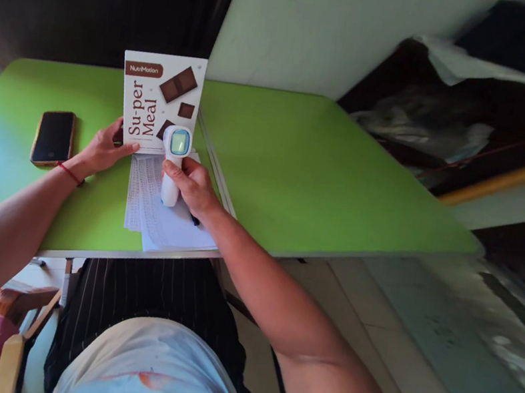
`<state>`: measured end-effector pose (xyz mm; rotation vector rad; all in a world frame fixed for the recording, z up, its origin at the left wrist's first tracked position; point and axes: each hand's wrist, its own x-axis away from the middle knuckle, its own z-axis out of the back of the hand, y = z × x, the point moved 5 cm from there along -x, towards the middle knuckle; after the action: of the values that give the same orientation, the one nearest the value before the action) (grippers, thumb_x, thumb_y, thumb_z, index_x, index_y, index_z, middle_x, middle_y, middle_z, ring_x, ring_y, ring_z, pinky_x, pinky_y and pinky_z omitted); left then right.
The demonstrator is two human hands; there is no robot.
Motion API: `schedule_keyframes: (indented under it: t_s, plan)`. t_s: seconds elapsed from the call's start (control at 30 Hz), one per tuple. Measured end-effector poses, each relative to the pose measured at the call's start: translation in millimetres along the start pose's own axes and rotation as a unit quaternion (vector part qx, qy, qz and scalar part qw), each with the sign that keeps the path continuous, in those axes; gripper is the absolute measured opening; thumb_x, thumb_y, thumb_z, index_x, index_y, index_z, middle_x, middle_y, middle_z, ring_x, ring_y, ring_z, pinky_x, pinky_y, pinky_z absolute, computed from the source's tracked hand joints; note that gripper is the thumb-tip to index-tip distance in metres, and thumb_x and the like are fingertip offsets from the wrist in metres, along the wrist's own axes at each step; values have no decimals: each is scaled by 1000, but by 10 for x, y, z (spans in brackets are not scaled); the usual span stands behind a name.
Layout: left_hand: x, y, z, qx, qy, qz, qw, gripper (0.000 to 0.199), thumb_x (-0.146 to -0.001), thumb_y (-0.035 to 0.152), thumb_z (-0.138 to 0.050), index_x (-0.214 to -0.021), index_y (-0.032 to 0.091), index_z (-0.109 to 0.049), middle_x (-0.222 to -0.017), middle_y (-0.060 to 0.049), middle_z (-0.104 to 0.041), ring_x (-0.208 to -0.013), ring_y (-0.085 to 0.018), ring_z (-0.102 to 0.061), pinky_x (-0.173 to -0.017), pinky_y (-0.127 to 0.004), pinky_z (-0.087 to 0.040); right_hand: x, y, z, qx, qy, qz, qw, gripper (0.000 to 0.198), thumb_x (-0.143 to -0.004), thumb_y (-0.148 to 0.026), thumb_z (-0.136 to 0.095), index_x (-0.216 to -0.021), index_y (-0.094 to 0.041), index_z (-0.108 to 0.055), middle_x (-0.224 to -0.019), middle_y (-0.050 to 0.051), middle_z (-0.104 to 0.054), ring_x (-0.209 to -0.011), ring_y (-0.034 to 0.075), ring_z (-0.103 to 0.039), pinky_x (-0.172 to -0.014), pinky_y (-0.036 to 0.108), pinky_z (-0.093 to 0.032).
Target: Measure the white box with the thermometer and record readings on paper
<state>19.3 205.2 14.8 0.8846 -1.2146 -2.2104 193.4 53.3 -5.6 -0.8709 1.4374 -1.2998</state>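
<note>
Standing up in the right hand is a white thermometer with a small, square, pale green screen. The hand's grip is wrapped around its handle, thumb across the near side. On the far side of it is a white box — it says "Su-per Meal" and has brown chocolate pictures. The thermometer hides the box's bottom right corner; I cannot tell if they touch. The left hand pinches the box's bottom left corner, thumb in front. Loose papers lie at the near edge of the green tabletop, and a small black tip pokes out by the right hand. A dark phone lies flat on the left — just beside the left wrist, which wears a red string.
</note>
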Motion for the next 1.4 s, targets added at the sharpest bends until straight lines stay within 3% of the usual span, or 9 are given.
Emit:
schedule_keyframes:
  t_s: [0.2, 0.97, 1.1, 1.23, 1.3, 1.4]
  plan:
    - [-9, -21, 0, 0, 6, -8, 1000, 75, -82, 63, -89, -133, 13, -66, -137, -21, -79, -124, -36, -78, -110, -48, -66, 1, 21, -5, -5, 0, -3, 1000, 63, -72, -85, -84, -80, -26, -62, -76, -1, -62, -70, 18, -55, -66, 36, -47]
    - [-22, -42, 18, 45, 22, -21, 999, 69, -76, 54, -96, -127, 18, -67, -132, -15, -82, -124, -36, -78, -109, -51, -67, 28, -59, -28, -23, -31, 25, 999, 65, -74, -87, -83, -86, -26, -63, -79, -1, -62, -71, 17, -54, -69, 36, -48]
    - [-34, -94, 12, 54, 18, -14, 998, 79, -74, 52, -98, -136, 17, -63, -136, -17, -79, -126, -36, -78, -99, -47, -71, 68, -141, -15, -16, -29, 57, 998, 66, -76, -87, -83, -85, -25, -63, -76, -2, -59, -68, 16, -52, -66, 34, -47]
    - [-63, -212, 8, 73, 17, -15, 997, 94, -72, 50, -99, -148, 18, -54, -137, -17, -78, -125, -36, -78, -100, -49, -70, 110, -313, 242, 35, 25, 105, 994, 60, -83, -83, -79, -90, -25, -69, -77, -1, -63, -71, 18, -56, -67, 34, -49]
    - [-83, -284, 4, 82, 16, -16, 996, 102, -70, 50, -100, -154, 21, -49, -135, -16, -78, -124, -36, -78, -105, -52, -68, 114, -373, 473, 116, 61, 113, 985, 52, -85, -74, -80, -95, -24, -75, -81, 1, -69, -77, 20, -62, -70, 35, -52]
    - [-105, -370, 12, 77, 18, -23, 997, 105, -70, 52, -100, -157, 25, -46, -132, -13, -79, -122, -36, -79, -107, -55, -66, 95, -330, 806, 281, 75, 64, 954, 41, -83, -57, -84, -103, -21, -82, -87, 4, -78, -80, 24, -68, -73, 38, -54]
